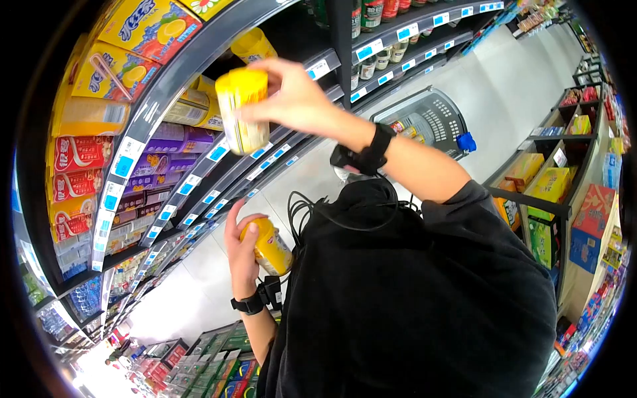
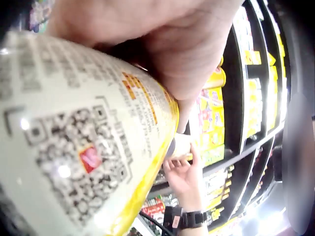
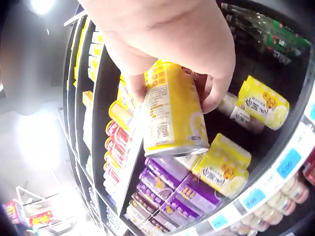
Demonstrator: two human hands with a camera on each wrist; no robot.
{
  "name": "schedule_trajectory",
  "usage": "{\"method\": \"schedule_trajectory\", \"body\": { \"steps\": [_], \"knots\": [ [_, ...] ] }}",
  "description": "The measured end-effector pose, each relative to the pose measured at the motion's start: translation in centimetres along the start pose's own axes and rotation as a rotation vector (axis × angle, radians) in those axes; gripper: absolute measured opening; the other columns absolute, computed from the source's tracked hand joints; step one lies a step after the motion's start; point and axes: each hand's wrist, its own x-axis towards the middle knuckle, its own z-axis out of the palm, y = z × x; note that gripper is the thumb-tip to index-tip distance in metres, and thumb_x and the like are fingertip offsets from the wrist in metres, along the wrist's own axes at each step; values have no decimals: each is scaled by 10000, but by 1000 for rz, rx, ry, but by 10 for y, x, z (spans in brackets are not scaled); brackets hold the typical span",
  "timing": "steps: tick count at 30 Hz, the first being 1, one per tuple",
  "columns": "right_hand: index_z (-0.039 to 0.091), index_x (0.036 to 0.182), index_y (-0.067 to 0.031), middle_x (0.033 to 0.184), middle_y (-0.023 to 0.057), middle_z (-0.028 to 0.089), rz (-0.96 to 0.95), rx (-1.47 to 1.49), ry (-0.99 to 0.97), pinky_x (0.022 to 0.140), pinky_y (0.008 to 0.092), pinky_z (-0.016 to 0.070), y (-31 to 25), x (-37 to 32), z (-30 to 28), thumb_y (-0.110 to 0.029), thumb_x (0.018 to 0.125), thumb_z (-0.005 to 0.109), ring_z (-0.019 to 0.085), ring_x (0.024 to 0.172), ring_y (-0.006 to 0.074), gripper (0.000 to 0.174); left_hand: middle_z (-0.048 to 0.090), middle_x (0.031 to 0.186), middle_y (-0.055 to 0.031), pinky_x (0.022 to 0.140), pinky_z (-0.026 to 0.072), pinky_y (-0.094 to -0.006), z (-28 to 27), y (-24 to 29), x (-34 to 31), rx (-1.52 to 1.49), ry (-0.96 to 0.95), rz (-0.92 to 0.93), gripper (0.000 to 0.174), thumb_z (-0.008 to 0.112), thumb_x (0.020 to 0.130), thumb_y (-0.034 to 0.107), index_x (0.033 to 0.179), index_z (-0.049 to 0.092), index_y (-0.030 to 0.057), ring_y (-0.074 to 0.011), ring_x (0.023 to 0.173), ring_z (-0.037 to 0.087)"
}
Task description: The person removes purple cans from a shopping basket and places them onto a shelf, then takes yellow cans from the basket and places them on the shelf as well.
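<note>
My right hand [image 1: 292, 96] grips a yellow and white can [image 1: 244, 136] in front of the shelf. In the right wrist view, fingers and thumb wrap the sides of this can [image 3: 172, 113], with its silver metal rim facing away from the palm. Lower and closer to the body, my left hand [image 1: 240, 249] holds another yellow can [image 1: 273, 251] near the black shirt. Up close in the left wrist view, that can [image 2: 59, 118] shows a QR code and small print. More yellow cans [image 3: 221, 169] lie on the shelf close to the right hand.
Purple cans [image 1: 159, 162] lie beside the yellow ones. Yellow drink boxes [image 1: 119, 69] stand further left. Price tags line the curved shelf edge [image 1: 123, 166]. A grey shopping cart [image 1: 441, 109] holding several items stands on the floor. Display bins [image 1: 551, 189] are on the right.
</note>
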Motion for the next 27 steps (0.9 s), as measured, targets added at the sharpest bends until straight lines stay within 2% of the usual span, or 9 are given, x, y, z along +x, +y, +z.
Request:
{"method": "schedule_trajectory", "body": {
  "steps": [2,5,10,13,16,17,18,21,27],
  "knots": [
    [480,1226,37,1098,135,630,-111,-40,51,871,342,522,2,28,-8,-172,679,841,630,993,204,688,623,1030,-161,737,540,-378,-13,-3,-13,-70,57,-29,548,589,908,231,1371,354,57,-281,826,650],
    [485,1207,35,1096,144,628,-250,-258,36,876,332,520,-2,45,-10,-179,678,842,633,989,206,673,597,997,-134,678,550,-432,-24,-9,-37,-332,243,-19,534,536,927,363,1353,378,81,-345,808,641],
    [508,1175,30,1078,141,632,-258,-287,-8,870,327,524,15,69,-8,-162,694,827,638,972,200,607,587,993,-84,665,547,-441,-30,-23,-68,-440,476,-35,509,504,935,400,1347,398,121,-327,802,627],
    [557,1119,15,1092,164,630,-285,-178,-106,856,334,519,31,92,2,-243,699,817,633,990,253,557,562,1018,-64,693,510,-450,-25,-28,-76,-579,592,-88,502,463,943,451,1328,433,129,-277,825,587],
    [586,1110,-21,1060,155,647,-402,-190,-120,849,329,514,24,101,11,-233,701,816,627,1002,244,515,556,1015,-67,695,511,-455,-17,-35,-81,-597,654,-93,512,479,934,457,1323,432,126,-284,829,587],
    [619,1085,-54,1072,149,649,-408,-320,-121,861,348,499,12,99,9,-288,774,746,611,1032,266,410,556,1015,-67,695,511,-455,-14,-37,-81,-603,664,-89,512,479,934,457,1323,432,126,-284,829,587],
    [619,1085,-54,1072,149,649,-408,-315,-133,861,348,499,14,104,8,-288,774,746,611,1032,266,410,552,1016,-67,697,511,-458,-10,-38,-82,-611,675,-93,514,483,932,457,1321,432,125,-287,830,587],
    [635,1080,-76,1126,139,631,-500,-745,-139,882,367,480,26,132,7,-395,885,564,584,1054,308,381,568,1015,-65,699,522,-463,-6,-44,-85,-664,684,-84,459,456,945,409,1316,448,139,-300,836,599],
    [640,1069,-92,1088,132,646,-537,-725,-83,846,359,487,57,171,17,-379,887,570,599,1008,293,347,583,1026,-62,708,531,-466,-1,-46,-80,-704,671,-71,405,416,965,346,1319,461,156,-310,848,611]
  ]
}}
